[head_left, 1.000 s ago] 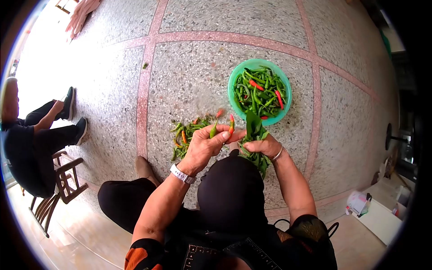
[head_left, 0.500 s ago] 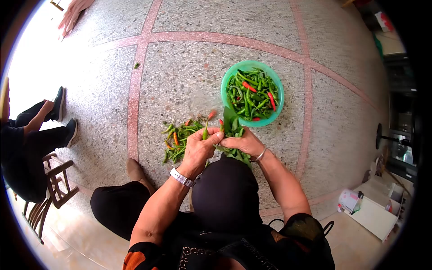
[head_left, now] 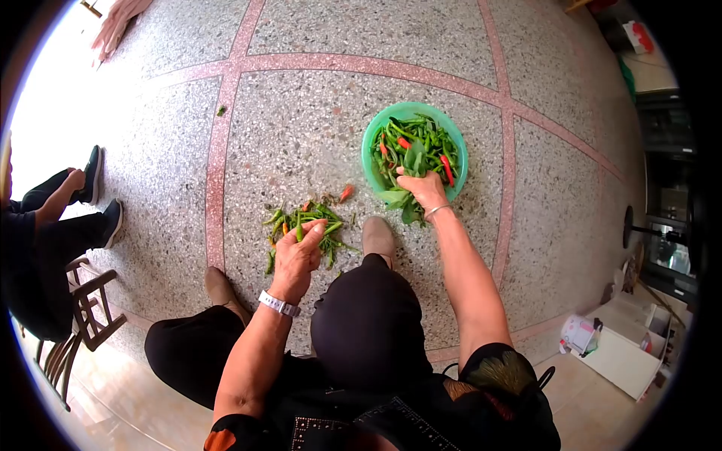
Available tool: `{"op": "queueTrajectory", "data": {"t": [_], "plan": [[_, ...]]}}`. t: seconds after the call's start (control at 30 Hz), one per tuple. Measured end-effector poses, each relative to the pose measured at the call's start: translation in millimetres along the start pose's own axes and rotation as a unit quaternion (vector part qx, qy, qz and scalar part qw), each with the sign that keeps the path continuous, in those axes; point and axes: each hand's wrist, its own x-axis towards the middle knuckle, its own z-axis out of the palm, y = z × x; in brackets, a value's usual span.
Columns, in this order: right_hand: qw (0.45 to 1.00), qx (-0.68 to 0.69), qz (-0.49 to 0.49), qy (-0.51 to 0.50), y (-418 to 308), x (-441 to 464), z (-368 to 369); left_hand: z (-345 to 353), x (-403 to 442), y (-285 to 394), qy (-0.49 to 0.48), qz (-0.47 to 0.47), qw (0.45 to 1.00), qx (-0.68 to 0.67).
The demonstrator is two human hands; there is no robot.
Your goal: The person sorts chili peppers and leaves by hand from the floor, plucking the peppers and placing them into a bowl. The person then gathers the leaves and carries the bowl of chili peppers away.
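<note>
My left hand (head_left: pixel 297 261) is closed with a green chili pepper (head_left: pixel 299 230) pinched at its fingertips. It hovers over a loose pile of green and red chilies and stems (head_left: pixel 329 243) on the floor. My right hand (head_left: pixel 426 189) reaches over the near rim of a green plastic basin (head_left: pixel 367 154), gripping a leafy green sprig (head_left: pixel 414 159). Leaves stick out on both sides of that hand, and its fingertips are partly hidden. Many green chilies and a few red chilies (head_left: pixel 449 171) fill the basin. One orange-red chili (head_left: pixel 347 193) lies between pile and basin.
Speckled floor with pink strips surrounds the basin. My shoes (head_left: pixel 378 237) and bent knee are close to the pile. At left another person (head_left: pixel 45 248) sits near a wooden stool (head_left: pixel 98 308). A white box (head_left: pixel 620 349) and dark cabinet stand at right.
My hands have parted from above my knee. The right carried the leafy sprig forward to the basin; the left moved left and down over the pile with the green chili.
</note>
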Motion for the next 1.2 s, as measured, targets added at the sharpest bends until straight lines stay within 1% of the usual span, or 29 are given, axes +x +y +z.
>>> {"op": "queueTrajectory", "data": {"t": [0.07,0.2,0.3,0.33,0.4,0.43,0.53,0.57,0.67,0.7,0.73,0.8,0.83,0.87,0.93,1.0,1.07,1.2], "plan": [[0.999,0.002,0.044,0.011,4,-13,-11,-10,0,4,0.018,0.012,0.999,-0.025],[0.998,0.05,0.033,0.015,50,-50,-40,-27,0,17,0.057,0.032,0.995,-0.075],[0.981,0.107,0.137,0.09,97,-58,-65,-38,-3,27,0.058,0.061,0.993,-0.088],[0.974,0.131,0.144,0.112,106,-59,-68,-44,-4,29,0.049,0.064,0.992,-0.096],[0.96,0.178,0.157,0.151,119,-54,-72,-42,-14,42,0.071,0.069,0.991,-0.095],[0.957,0.174,0.157,0.169,128,-46,-73,-43,-17,47,0.074,0.081,0.99,-0.087],[0.944,0.215,0.155,0.195,136,-26,-61,-54,-29,63,0.063,0.103,0.989,-0.086],[0.941,0.24,0.155,0.182,150,-13,-61,-51,-38,73,0.078,0.108,0.988,-0.081],[0.926,0.25,0.187,0.21,152,4,-47,-66,-55,90,0.091,0.127,0.983,-0.091],[0.92,0.285,0.172,0.208,157,8,-45,-70,-63,96,0.084,0.134,0.983,-0.089],[0.913,0.297,0.178,0.213,160,12,-44,-75,-71,101,0.077,0.133,0.986,-0.068],[0.904,0.332,0.148,0.225,165,18,-42,-84,-84,111,0.103,0.134,0.985,-0.032],[0.914,0.319,0.178,0.177,156,14,-42,-93,-96,119,0.117,0.138,0.983,-0.014],[0.922,0.293,0.165,0.193,151,12,-37,-100,-99,122,0.122,0.137,0.983,-0.016],[0.929,0.258,0.189,0.187,142,11,-37,-105,-104,128,0.16,0.13,0.979,-0.008],[0.924,0.27,0.19,0.194,146,14,-40,-114,-102,128,0.156,0.135,0.978,-0.016],[0.933,0.27,0.166,0.172,163,22,-51,-114,-99,126,0.152,0.135,0.978,-0.042],[0.937,0.277,0.15,0.151,165,26,-61,-114,-103,126,0.11,0.154,0.981,-0.052]]}}
